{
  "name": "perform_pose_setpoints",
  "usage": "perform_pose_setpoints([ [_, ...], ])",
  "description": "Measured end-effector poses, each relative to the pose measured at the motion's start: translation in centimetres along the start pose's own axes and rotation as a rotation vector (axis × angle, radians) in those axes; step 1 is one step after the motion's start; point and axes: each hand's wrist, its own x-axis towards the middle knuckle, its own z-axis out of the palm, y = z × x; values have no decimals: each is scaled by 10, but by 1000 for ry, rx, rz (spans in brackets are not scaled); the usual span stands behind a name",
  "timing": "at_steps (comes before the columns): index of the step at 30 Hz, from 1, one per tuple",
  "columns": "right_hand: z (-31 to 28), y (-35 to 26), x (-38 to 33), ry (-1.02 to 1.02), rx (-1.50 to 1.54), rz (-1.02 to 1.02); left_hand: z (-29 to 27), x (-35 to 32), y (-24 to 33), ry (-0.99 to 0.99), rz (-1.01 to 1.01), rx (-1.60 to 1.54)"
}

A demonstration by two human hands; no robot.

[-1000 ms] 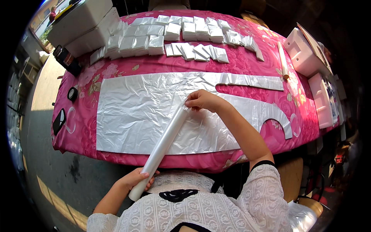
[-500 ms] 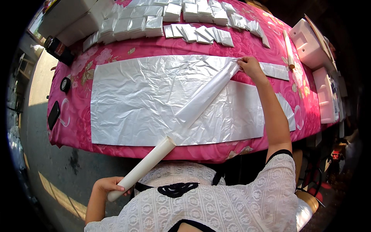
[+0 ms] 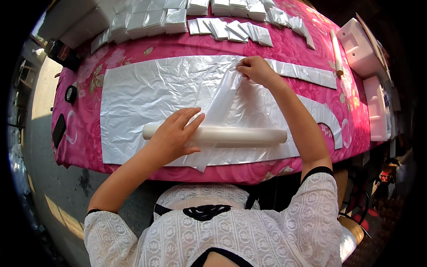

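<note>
White crinkled plastic bags (image 3: 147, 89) lie flat in a stack across the table, their strap-like handles (image 3: 307, 73) at the right end. My right hand (image 3: 258, 71) pinches the far edge of the top plastic bag, and a folded strip of it (image 3: 222, 98) slants from there toward me. A white tube (image 3: 244, 135) rests crosswise on the stack. My left hand (image 3: 173, 135) lies over the tube's left part with its fingers spread. Below the tube a pointed corner of thin film (image 3: 202, 165) hangs past the stack's near edge.
Small folded white packets (image 3: 155, 20) stand in piles at the far side. A dark bottle (image 3: 62, 53), a black tape roll (image 3: 71, 94) and a phone (image 3: 58, 130) sit at the left. Another tube (image 3: 336, 53) and pinkish foam boxes (image 3: 362, 44) are at the right.
My left hand has brought the tube up from my lap onto the bags and turned it crosswise. My right hand has moved left with the pinched plastic, uncovering more of the far handle.
</note>
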Motion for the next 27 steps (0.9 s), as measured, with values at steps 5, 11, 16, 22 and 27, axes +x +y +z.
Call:
perform_pose_setpoints([
  [5, -2, -6, 7, -80, -58, 8, 38, -30, 16, -261, 313, -142],
  [11, 3, -4, 11, 73, 38, 34, 56, -46, 29, -423, 246, 14],
  [16, 35, -38, -68, 246, -146, -253, 62, -57, 35, -398, 204, 18],
  [22, 91, 1, -159, 114, -653, -584, 65, -58, 42, -375, 182, 39],
  [27, 37, 37, -129, 430, -794, -532, 63, -60, 44, -379, 187, 1],
])
